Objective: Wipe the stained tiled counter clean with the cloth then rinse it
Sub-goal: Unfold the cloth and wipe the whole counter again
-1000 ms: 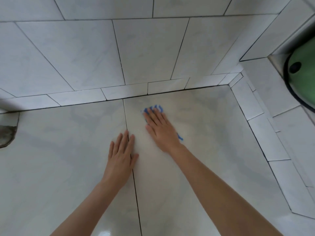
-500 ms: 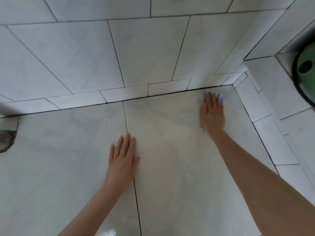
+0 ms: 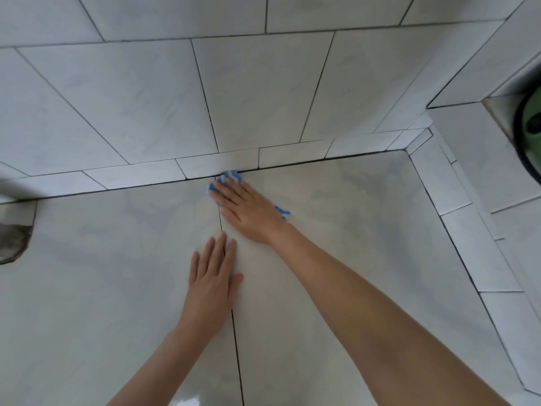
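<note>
Cloth (image 3: 231,177): blue and white, at the back of the counter (image 3: 366,230), right against the seam where the counter meets the wall (image 3: 263,92). I see only its edges; a bit shows past the fingertips, another bit by the wrist.

Right hand (image 3: 248,210): lies flat on the cloth, fingers straight and together, pointing up-left toward the wall. It presses the cloth down and is not curled round it.

Left hand (image 3: 212,284): palm down on bare counter, just nearer me than the right hand, fingers straight, holding nothing. It sits across the dark grout line (image 3: 237,347) between two big tiles.

Counter: pale, glossy, faintly marbled. I can't pick out any stain from here.

Far right edge: part of a green round thing (image 3: 534,112) with a dark rim. Far left edge: a grey-brown rough patch (image 3: 13,241), which I cannot identify.
</note>
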Motion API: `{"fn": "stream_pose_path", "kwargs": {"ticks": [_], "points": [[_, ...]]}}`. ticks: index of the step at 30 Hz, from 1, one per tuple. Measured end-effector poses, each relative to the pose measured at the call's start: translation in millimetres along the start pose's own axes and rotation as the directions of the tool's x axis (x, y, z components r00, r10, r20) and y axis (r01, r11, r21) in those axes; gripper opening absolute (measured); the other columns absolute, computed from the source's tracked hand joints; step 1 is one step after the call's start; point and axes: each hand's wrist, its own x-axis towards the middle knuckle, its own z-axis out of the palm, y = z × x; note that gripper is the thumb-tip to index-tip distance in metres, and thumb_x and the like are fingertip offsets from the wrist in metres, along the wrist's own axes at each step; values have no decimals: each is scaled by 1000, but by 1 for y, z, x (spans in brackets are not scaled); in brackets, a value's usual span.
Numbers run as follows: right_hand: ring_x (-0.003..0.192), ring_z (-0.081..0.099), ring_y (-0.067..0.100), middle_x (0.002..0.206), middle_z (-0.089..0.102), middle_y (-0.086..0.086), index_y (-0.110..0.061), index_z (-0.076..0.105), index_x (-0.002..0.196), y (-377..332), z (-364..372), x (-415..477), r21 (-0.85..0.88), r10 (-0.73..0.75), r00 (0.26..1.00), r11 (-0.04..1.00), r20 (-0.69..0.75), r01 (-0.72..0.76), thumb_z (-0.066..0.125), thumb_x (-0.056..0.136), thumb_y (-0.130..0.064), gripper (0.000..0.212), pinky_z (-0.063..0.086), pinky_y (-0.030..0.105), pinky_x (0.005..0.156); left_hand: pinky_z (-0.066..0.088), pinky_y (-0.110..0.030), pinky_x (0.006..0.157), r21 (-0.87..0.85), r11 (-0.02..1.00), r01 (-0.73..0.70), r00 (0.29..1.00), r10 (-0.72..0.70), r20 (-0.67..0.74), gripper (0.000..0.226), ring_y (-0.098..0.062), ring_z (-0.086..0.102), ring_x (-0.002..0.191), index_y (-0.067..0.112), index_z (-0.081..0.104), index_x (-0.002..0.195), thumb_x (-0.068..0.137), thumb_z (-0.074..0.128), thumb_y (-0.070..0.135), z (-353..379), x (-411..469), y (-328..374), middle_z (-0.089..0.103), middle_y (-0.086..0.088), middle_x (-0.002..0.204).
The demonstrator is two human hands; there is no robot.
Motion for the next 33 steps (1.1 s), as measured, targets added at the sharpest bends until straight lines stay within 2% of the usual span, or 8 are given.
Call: {"fn": "stream_pose_path", "kwargs": {"ticks": [6,13,15,19,23,26,29,33], "points": [[146,5,13,158,12,-5,-22,14,150,23,-5,-6,-2,-3,999,1000,-38,3,19,102,-29,48,1,30,118,6,-37,112,14,1000,-8,1000,8,5,60,-22,15,139,12,30,143,97,13,45,-1,-1,-2,26,-8,151],[145,16,21,155,23,0,-18,20,149,115,-21,-65,-98,225,970,967,-92,-233,6,94,-34,59,7,28,113,4,-37,113,-1,1000,-1,1000,1,2,60,-21,12,140,14,26,145,97,13,47,0,-2,0,23,-5,152],[144,17,24,155,24,3,-15,21,148,140,-25,-84,-87,308,944,944,-120,-319,6,92,-32,61,8,29,111,3,-37,114,-4,1000,-3,1000,3,-1,59,-21,11,141,15,25,146,97,13,46,0,-3,0,22,-5,153],[146,3,19,158,11,0,-18,10,150,183,-29,-113,-35,487,859,866,-160,-498,-4,86,-40,69,6,31,116,3,-37,114,4,1000,-1,1000,1,0,59,-21,12,141,15,24,146,97,14,46,1,-3,-1,22,-5,153],[146,-1,22,159,5,5,-12,7,150,206,-36,-124,70,683,713,728,-159,-681,20,99,-21,53,3,34,118,4,-38,114,9,1000,0,1000,0,3,59,-21,12,141,14,24,146,97,14,45,1,-3,0,21,-5,153],[146,-4,29,158,0,11,-1,6,149,227,-38,-135,23,739,658,667,-146,-744,27,97,-13,57,2,40,119,3,-37,114,12,1000,3,1000,-3,3,59,-20,11,141,15,23,146,97,14,46,0,-3,-2,20,-4,153],[146,-5,19,159,-2,6,-6,0,150,235,-39,-144,134,804,579,593,-135,-794,15,100,-19,54,-4,31,119,3,-36,114,13,1000,9,1000,-9,4,59,-19,10,141,16,23,147,96,14,47,0,-3,-1,19,-4,153],[146,0,15,159,5,4,-8,4,150,232,-34,-158,92,782,590,614,-201,-784,11,99,-25,54,-1,29,119,3,-36,114,22,1000,5,1000,-6,11,59,-19,10,141,17,23,147,96,17,46,1,-3,0,20,-3,153]]}}
